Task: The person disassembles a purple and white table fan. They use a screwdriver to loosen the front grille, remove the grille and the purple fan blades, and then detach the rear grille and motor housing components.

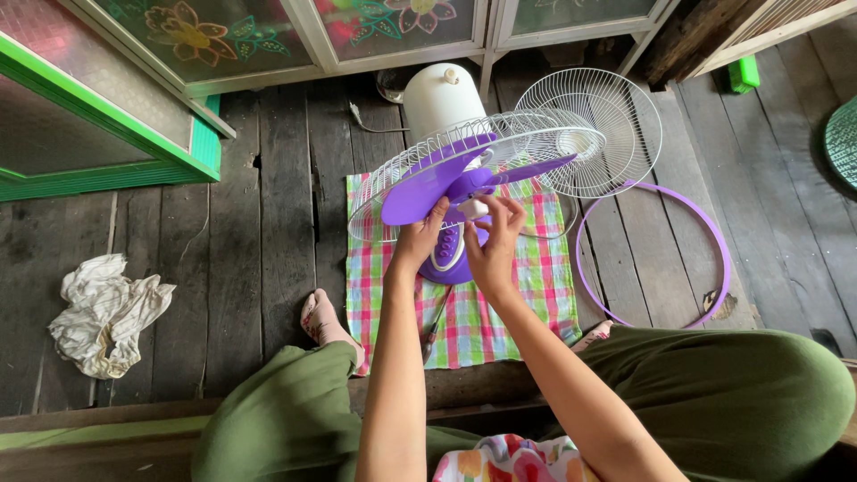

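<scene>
A white and purple table fan (446,107) stands on a checked cloth (536,286) on the plank floor. Its purple blades (424,183) sit exposed in the white rear wire guard (393,174). My left hand (420,239) grips the edge of one blade from below. My right hand (491,243) has its fingers closed around the hub at the middle of the blades, just above the purple base (446,259). The front wire guard (607,120) lies detached to the right. A purple guard ring (714,241) lies flat beside it.
A screwdriver (436,323) lies on the cloth near my knees. A crumpled white rag (107,312) lies on the floor at left. Green-framed glass cabinets (134,152) stand behind and to the left. My legs in green trousers (750,393) fill the bottom.
</scene>
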